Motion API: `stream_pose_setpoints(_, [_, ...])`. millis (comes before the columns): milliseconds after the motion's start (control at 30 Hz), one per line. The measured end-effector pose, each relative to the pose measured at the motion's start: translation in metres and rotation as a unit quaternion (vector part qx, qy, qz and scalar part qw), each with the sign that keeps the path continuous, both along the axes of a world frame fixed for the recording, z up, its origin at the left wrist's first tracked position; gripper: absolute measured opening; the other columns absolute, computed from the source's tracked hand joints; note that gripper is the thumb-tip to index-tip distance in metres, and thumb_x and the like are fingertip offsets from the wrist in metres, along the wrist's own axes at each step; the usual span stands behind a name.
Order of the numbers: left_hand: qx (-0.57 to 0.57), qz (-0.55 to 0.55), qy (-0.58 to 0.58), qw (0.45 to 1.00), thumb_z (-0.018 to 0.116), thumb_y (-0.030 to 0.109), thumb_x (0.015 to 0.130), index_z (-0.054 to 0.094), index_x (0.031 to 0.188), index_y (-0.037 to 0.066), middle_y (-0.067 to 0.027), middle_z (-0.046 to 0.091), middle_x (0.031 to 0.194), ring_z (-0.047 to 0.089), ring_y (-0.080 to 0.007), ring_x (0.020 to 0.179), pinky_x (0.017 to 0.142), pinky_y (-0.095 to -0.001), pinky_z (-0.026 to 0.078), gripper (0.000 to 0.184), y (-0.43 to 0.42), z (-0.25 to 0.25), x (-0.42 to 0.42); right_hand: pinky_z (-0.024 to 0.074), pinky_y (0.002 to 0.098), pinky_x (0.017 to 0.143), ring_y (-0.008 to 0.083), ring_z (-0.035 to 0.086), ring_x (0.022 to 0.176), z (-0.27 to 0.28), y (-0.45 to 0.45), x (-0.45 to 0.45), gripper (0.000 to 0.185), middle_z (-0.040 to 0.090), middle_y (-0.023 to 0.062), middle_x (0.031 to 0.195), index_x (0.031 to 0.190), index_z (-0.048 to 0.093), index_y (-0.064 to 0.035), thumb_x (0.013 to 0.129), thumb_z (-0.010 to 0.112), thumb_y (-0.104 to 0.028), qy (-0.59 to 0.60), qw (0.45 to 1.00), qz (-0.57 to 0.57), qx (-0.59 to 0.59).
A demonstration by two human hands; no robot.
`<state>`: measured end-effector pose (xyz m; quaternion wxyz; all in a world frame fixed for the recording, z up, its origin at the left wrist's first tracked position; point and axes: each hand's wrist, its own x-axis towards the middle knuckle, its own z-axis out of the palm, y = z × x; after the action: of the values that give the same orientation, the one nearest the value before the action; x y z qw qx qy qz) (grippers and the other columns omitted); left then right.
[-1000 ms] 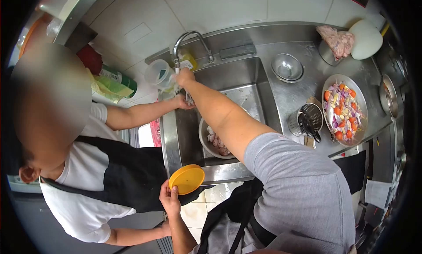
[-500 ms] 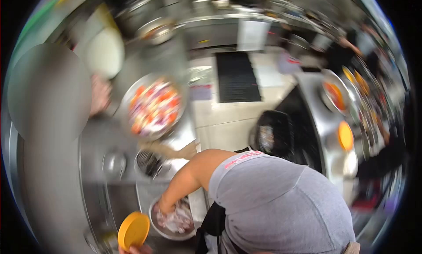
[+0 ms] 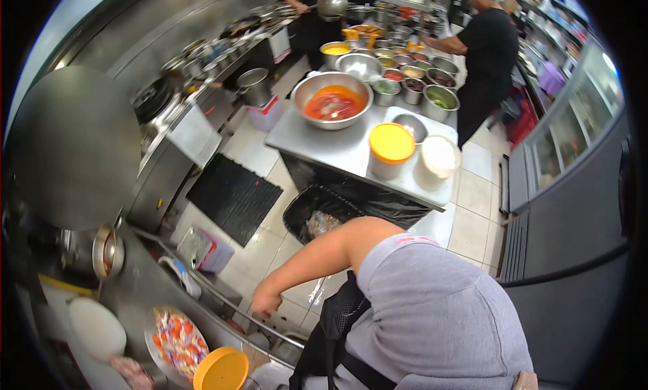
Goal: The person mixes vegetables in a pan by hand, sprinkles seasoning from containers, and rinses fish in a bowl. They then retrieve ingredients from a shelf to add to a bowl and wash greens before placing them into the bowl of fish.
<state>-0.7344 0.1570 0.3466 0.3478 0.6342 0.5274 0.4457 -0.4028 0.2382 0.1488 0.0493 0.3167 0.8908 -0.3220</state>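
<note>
My right hand (image 3: 266, 301) reaches out over the rail at the counter's edge, held low and apart from the bowls. Its fingers point down and are curled together; whether anything is in them is hidden. At the bottom edge a round orange lid (image 3: 221, 371) shows, partly cut off by the frame. My left hand is out of view. Just beyond the lid sits a metal bowl of chopped vegetables (image 3: 179, 339), with red, white and purple pieces. Another person's hand (image 3: 131, 373) is beside that bowl, near a pale oval object (image 3: 98, 329).
A black bin (image 3: 304, 218) stands on the tiles beside a black floor mat (image 3: 234, 198). The steel table (image 3: 324, 144) bears a bowl of red sauce (image 3: 332, 101), an orange-lidded tub (image 3: 391, 147) and several ingredient pots. A person in black (image 3: 489, 59) works behind it. A fridge (image 3: 574, 160) stands right.
The view has swung to the right. My right hand has come out of the metal bowl of pale raw meat and up. My left hand, earlier at the orange lid, has dropped out of view.
</note>
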Motion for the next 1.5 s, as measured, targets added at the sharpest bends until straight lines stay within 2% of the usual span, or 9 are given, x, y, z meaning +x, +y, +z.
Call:
stream_pose_setpoints(300, [-0.060, -0.447, -0.092, 0.888, 0.052, 0.005, 0.096, 0.047, 0.137, -0.007, -0.0173, 0.059, 0.128, 0.059, -0.0231, 0.114, 0.101, -0.0347, 0.044, 0.043, 0.021, -0.027, 0.325, 0.0516, 0.0444, 0.080, 0.0365, 0.065, 0.094, -0.099, -0.360, 0.266, 0.035, 0.068, 0.0212, 0.102, 0.116, 0.064, -0.0020, 0.084, 0.059, -0.016, 0.064, 0.838, -0.540, -0.046])
stream_pose_setpoints(533, [0.121, -0.778, -0.044, 0.615, 0.049, 0.003, 0.093, 0.063, 0.119, 0.004, -0.0182, 0.063, 0.107, 0.061, -0.0338, 0.102, 0.090, -0.0374, 0.047, 0.029, -0.165, -0.024, 0.622, 0.0569, 0.0320, 0.077, 0.0211, 0.069, 0.085, -0.052, -0.594, 0.248, 0.045, 0.071, 0.0132, 0.101, 0.118, 0.065, -0.0014, 0.076, 0.052, 0.003, 0.263, 0.391, -0.876, -0.105])
stream_pose_setpoints(633, [0.186, -0.782, 0.064, 0.592, 0.049, 0.007, 0.092, 0.066, 0.115, 0.012, -0.0152, 0.058, 0.111, 0.058, -0.0336, 0.107, 0.089, -0.0433, 0.047, 0.029, -0.244, -0.061, 0.714, 0.0563, 0.0334, 0.081, 0.0239, 0.068, 0.089, -0.023, -0.631, 0.250, 0.045, 0.070, 0.0146, 0.104, 0.119, 0.064, 0.0005, 0.076, 0.051, 0.004, 0.238, 0.318, -0.914, -0.083])
stream_pose_setpoints(900, [0.280, -0.716, 0.232, 0.595, 0.054, 0.011, 0.088, 0.067, 0.111, 0.020, -0.0094, 0.056, 0.110, 0.052, -0.0304, 0.108, 0.091, -0.0470, 0.043, 0.028, -0.328, -0.071, 0.757, 0.0383, 0.0386, 0.109, 0.0342, 0.047, 0.129, 0.011, -0.608, 0.291, 0.094, 0.040, 0.0219, 0.146, 0.151, 0.026, -0.0035, 0.076, 0.080, -0.020, 0.188, 0.338, -0.916, 0.105])
stream_pose_setpoints(1133, [0.326, -0.729, 0.205, 0.566, 0.054, 0.012, 0.086, 0.069, 0.111, 0.018, -0.0092, 0.058, 0.111, 0.053, -0.0303, 0.109, 0.092, -0.0445, 0.044, 0.029, -0.328, -0.104, 0.784, 0.0277, 0.0385, 0.116, 0.0329, 0.035, 0.139, -0.003, -0.551, 0.341, 0.119, 0.039, 0.0214, 0.146, 0.150, 0.017, -0.0002, 0.061, 0.092, -0.027, 0.253, 0.259, -0.902, 0.235])
stream_pose_setpoints(1367, [0.419, -0.889, 0.082, 0.166, 0.059, 0.011, 0.088, 0.072, 0.108, 0.018, -0.0069, 0.062, 0.114, 0.057, -0.0307, 0.106, 0.095, -0.0398, 0.046, 0.025, -0.345, -0.084, 0.810, 0.0288, 0.0381, 0.114, 0.0323, 0.036, 0.139, 0.001, -0.552, 0.345, 0.120, 0.038, 0.0198, 0.147, 0.149, 0.019, -0.0010, 0.060, 0.092, -0.034, 0.272, 0.266, -0.891, 0.249])
stream_pose_setpoints(1400, [0.417, -0.891, 0.079, 0.162, 0.059, 0.011, 0.088, 0.072, 0.108, 0.018, -0.0069, 0.062, 0.114, 0.057, -0.0307, 0.106, 0.095, -0.0398, 0.046, 0.025, -0.341, -0.081, 0.814, 0.0293, 0.0381, 0.114, 0.0326, 0.037, 0.139, 0.001, -0.552, 0.344, 0.120, 0.038, 0.0201, 0.147, 0.149, 0.019, -0.0009, 0.059, 0.092, -0.035, 0.261, 0.268, -0.890, 0.262])
stream_pose_setpoints(1467, [0.371, -0.817, 0.018, 0.441, 0.058, 0.011, 0.088, 0.073, 0.104, 0.016, -0.0093, 0.063, 0.116, 0.059, -0.0344, 0.107, 0.095, -0.0423, 0.047, 0.023, -0.321, -0.075, 0.828, 0.0307, 0.0380, 0.113, 0.0336, 0.037, 0.138, 0.003, -0.553, 0.345, 0.122, 0.038, 0.0206, 0.146, 0.149, 0.019, -0.0015, 0.059, 0.092, -0.036, 0.250, 0.265, -0.897, 0.252])
stream_pose_setpoints(1500, [0.390, -0.782, 0.172, 0.454, 0.058, 0.011, 0.087, 0.072, 0.101, 0.012, -0.0124, 0.063, 0.117, 0.060, -0.0338, 0.107, 0.094, -0.0434, 0.049, 0.020, -0.309, -0.069, 0.831, 0.0312, 0.0381, 0.113, 0.0339, 0.037, 0.138, 0.004, -0.554, 0.345, 0.122, 0.039, 0.0208, 0.146, 0.150, 0.018, -0.0021, 0.059, 0.092, -0.035, 0.241, 0.265, -0.903, 0.238])
